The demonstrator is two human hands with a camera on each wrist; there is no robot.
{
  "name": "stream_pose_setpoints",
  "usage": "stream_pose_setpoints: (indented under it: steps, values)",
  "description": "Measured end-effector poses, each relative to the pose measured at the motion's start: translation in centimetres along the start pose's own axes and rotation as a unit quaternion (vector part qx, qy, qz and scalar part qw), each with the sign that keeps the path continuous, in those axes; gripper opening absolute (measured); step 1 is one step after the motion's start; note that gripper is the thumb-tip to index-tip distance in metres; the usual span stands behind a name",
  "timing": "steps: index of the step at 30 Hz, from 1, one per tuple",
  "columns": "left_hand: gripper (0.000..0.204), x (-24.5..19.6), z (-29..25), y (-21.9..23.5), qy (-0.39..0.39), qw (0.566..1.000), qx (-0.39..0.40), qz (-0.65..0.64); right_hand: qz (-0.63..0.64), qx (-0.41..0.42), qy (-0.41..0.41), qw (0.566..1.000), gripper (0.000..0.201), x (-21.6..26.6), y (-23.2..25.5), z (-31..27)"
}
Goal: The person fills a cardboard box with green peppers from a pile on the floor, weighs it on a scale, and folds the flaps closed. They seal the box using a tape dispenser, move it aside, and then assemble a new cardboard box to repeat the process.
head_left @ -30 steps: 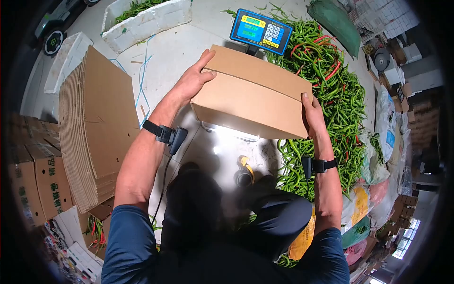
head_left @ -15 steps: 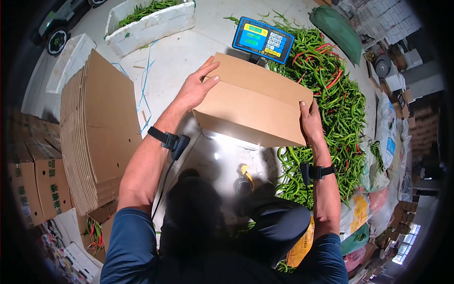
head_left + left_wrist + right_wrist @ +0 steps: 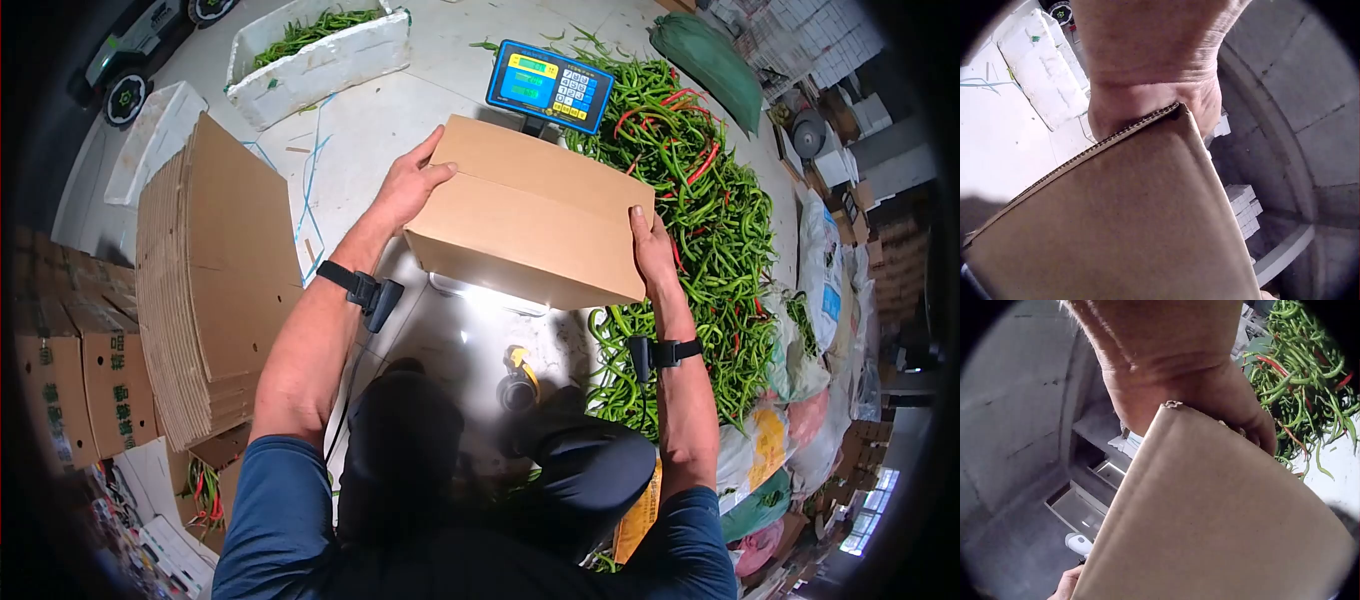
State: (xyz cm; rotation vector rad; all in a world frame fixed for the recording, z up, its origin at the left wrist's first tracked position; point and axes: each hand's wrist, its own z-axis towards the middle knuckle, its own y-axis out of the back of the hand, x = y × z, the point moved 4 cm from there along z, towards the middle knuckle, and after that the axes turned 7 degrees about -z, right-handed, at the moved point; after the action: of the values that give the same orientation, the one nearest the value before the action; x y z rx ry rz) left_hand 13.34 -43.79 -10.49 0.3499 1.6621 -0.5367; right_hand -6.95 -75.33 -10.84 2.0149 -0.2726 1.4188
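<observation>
Both hands hold a brown cardboard box [image 3: 530, 215] by its two ends, above a pale platform [image 3: 490, 297] in the head view. The left hand [image 3: 407, 187] grips the left end, its thumb on the top face. At the right end, the right hand [image 3: 654, 247] has its fingertips on the top edge. In the left wrist view the palm [image 3: 1154, 103] lies behind a corner of the box [image 3: 1122, 212]. The right wrist view shows the other palm [image 3: 1191, 394] against the box's end [image 3: 1210, 512], most fingers hidden.
A scale display [image 3: 550, 87] stands behind the box. Green and red chillies [image 3: 715, 270] are heaped at the right. Flat cardboard sheets [image 3: 240, 250] stand at the left, with white foam boxes [image 3: 325, 65] beyond. A yellow and black roll [image 3: 518, 385] lies near the person's feet.
Against one second ago, the box sits slightly lower in the head view and is tilted a little differently, with both hands still on its ends. The left fingers look less spread.
</observation>
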Motion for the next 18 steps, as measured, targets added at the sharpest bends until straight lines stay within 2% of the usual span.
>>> stream_pose_setpoints:
  steps: [2,4,5,7,8,9,10,11,12,13,14,15,16,18]
  values:
    - [0.073,0.8,0.5,0.5,0.006,1.0,0.001,-0.016,0.007,0.007,-0.008,1.0,0.057,-0.2,-0.1,-0.1]
    - [0.071,1.1,0.8,0.5,0.013,0.999,0.007,-0.03,0.114,0.02,-0.019,0.993,0.059,-0.8,-0.1,-0.2]
    - [0.07,1.1,1.0,0.6,0.006,1.0,-0.002,0.007,0.115,0.014,-0.024,0.993,0.059,-1.5,0.3,-0.6]
    - [0.068,0.9,0.9,0.6,0.002,0.999,-0.007,0.043,0.292,-0.006,-0.102,0.951,0.062,-4.5,0.6,-1.0]
    - [0.068,0.9,0.9,0.6,0.007,1.0,-0.002,0.021,0.352,-0.01,-0.077,0.933,0.065,-6.4,0.4,-1.4]
    - [0.067,0.8,0.9,0.6,0.01,1.0,0.002,-0.001,0.35,-0.032,-0.101,0.931,0.057,-10.5,0.3,-1.8]
    - [0.067,0.9,0.9,0.5,0.008,1.0,0.001,-0.003,0.166,-0.062,-0.099,0.979,0.051,-16.5,0.4,-2.0]
    - [0.067,1.0,0.9,0.4,0.011,1.0,0.003,-0.003,-0.057,-0.051,-0.108,0.991,0.036,-18.9,-0.5,-3.4]
    - [0.068,0.9,0.8,0.3,0.003,1.0,-0.003,-0.015,-0.257,0.136,-0.099,0.952,0.029,-28.6,-1.8,-3.6]
    - [0.069,0.8,0.8,0.3,-0.004,1.0,-0.01,-0.027,-0.367,0.308,-0.05,0.876,0.028,-24.9,-4.0,-7.9]
    - [0.069,0.6,0.7,0.2,-0.001,1.0,-0.011,-0.026,-0.292,0.298,-0.035,0.908,0.034,-25.6,-6.0,-11.5]
    - [0.069,0.3,0.6,0.1,0.009,1.0,-0.008,-0.02,-0.33,0.369,-0.03,0.869,0.035,-23.4,-7.8,-13.6]
    - [0.069,0.3,0.4,0.1,0.019,1.0,-0.007,-0.013,-0.329,0.372,-0.029,0.867,0.035,-25.0,-8.6,-15.1]
    - [0.069,0.7,0.6,0.3,0.013,1.0,-0.013,-0.007,-0.366,0.326,-0.041,0.871,0.035,-31.0,-10.3,-17.5]
